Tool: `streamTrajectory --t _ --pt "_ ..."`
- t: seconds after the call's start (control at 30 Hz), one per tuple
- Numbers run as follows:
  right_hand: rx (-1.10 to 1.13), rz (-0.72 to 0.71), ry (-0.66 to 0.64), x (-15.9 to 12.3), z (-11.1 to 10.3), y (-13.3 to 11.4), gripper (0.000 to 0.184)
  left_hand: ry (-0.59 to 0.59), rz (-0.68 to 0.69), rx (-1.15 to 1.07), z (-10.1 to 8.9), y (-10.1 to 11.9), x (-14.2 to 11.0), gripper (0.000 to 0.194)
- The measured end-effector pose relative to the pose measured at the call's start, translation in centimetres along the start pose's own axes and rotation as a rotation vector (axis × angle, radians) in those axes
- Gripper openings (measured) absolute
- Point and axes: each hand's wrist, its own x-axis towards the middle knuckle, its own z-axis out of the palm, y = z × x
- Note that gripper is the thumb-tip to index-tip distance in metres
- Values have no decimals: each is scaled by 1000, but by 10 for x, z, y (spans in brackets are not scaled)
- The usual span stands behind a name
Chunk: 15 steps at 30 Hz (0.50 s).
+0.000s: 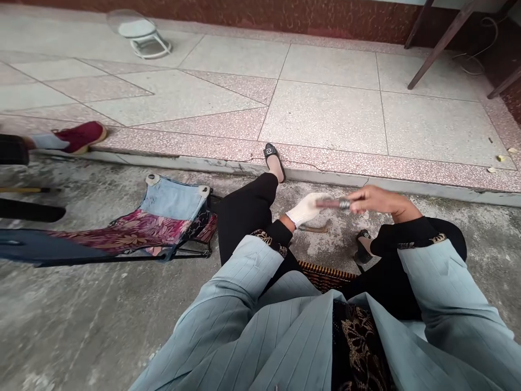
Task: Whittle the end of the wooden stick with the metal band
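Note:
My left hand (306, 209), in a white knit glove, is closed around one end of a short brown stick-like piece (329, 203). A band of silvery wire (344, 203) is wound near the other end of that piece. My bare right hand (376, 199) pinches at this wound end, its fingers bent against it; their tips are partly hidden. Just below the hands, a curved tool with a wooden-looking handle (321, 228) lies on the concrete between my feet.
A folding chair (171, 198) with patterned fabric stands to my left, near another person's red shoe (83, 137). Ahead runs a raised tiled step (325, 119). Beyond it are a small white stool (150, 44) and dark table legs (439, 49). Woven wicker (325, 274) shows beneath me.

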Motion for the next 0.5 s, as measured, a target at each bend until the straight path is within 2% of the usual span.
streamTrajectory --t 0.1,0.17,0.23,0.27,0.33,0.4,0.47,0.5 --pt "52 45 425 7 -11 9 37 -134 30 44 9 -2 1 28" --pt "-108 201 575 14 -12 15 34 -245 77 52 11 1 -2 30" --pt "-407 367 604 19 -8 16 28 -290 104 51 9 5 -6 31" --pt "-549 434 560 20 -5 16 24 -276 103 57 6 7 -8 31" --pt "-689 502 371 20 2 13 18 -195 79 83 0 8 -10 32" --pt "-593 459 91 16 5 10 15 -97 54 105 -5 6 -10 30" --pt "-367 304 -146 11 6 7 13 -24 40 89 -6 1 -8 28" --pt "-246 211 -210 9 5 5 18 -3 32 69 -5 -2 -6 27"
